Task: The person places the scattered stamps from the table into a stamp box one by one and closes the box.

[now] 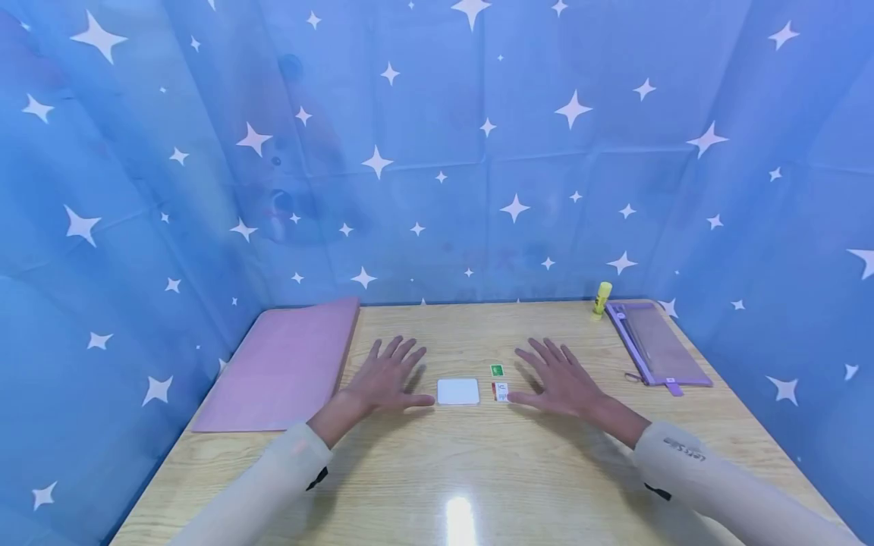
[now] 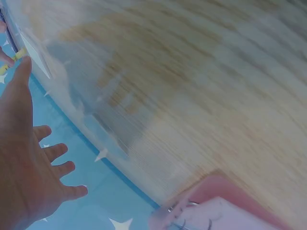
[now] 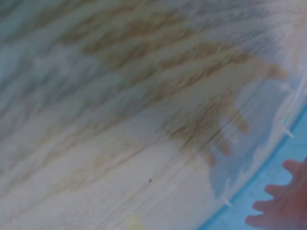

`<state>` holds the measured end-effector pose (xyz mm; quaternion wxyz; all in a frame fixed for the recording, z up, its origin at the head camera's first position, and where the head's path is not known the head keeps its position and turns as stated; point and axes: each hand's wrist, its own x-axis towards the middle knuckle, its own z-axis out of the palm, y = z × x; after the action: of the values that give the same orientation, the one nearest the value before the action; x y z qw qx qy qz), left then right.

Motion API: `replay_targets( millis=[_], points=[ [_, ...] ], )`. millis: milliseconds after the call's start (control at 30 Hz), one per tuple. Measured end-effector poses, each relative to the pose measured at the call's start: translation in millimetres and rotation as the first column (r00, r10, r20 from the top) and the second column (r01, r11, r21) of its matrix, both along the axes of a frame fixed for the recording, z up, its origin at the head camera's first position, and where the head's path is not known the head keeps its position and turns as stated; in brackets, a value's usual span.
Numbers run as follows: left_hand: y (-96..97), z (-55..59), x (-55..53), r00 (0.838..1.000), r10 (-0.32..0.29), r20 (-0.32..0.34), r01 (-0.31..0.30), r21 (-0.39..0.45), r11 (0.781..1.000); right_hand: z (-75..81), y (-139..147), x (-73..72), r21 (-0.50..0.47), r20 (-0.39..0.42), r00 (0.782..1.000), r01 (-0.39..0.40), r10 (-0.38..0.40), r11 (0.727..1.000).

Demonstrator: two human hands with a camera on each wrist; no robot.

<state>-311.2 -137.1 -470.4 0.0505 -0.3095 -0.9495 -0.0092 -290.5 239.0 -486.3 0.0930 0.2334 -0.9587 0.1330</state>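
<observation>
Palm down with fingers spread, my left hand (image 1: 388,378) hovers over or touches the table left of a small white rectangular case (image 1: 458,391); I cannot tell which in the head view. My right hand (image 1: 563,383) mirrors it on the other side, fingers also spread. Its thumb is close to a small white card with a red edge (image 1: 501,391). Just behind that card lies a small green square piece (image 1: 497,370) with a pale border. Neither hand holds anything. In the left wrist view the left hand (image 2: 33,158) appears raised off the table, fingers apart.
A pink folder (image 1: 280,371) lies at the left of the wooden table (image 1: 423,470). At the back right stand a yellow glue stick (image 1: 602,299) and, lying flat, a purple zip pouch (image 1: 658,345). A blue star-patterned curtain (image 1: 437,227) surrounds the table.
</observation>
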Motion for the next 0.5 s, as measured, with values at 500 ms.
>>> replay_targets(
  millis=[500],
  points=[
    [16.4, -2.4, 1.3, 0.995, -0.095, 0.011, 0.095, 0.049, 0.994, -2.7, -13, 8.9, -0.065, -0.086, 0.991, -0.107, 0.102, 0.992]
  ],
)
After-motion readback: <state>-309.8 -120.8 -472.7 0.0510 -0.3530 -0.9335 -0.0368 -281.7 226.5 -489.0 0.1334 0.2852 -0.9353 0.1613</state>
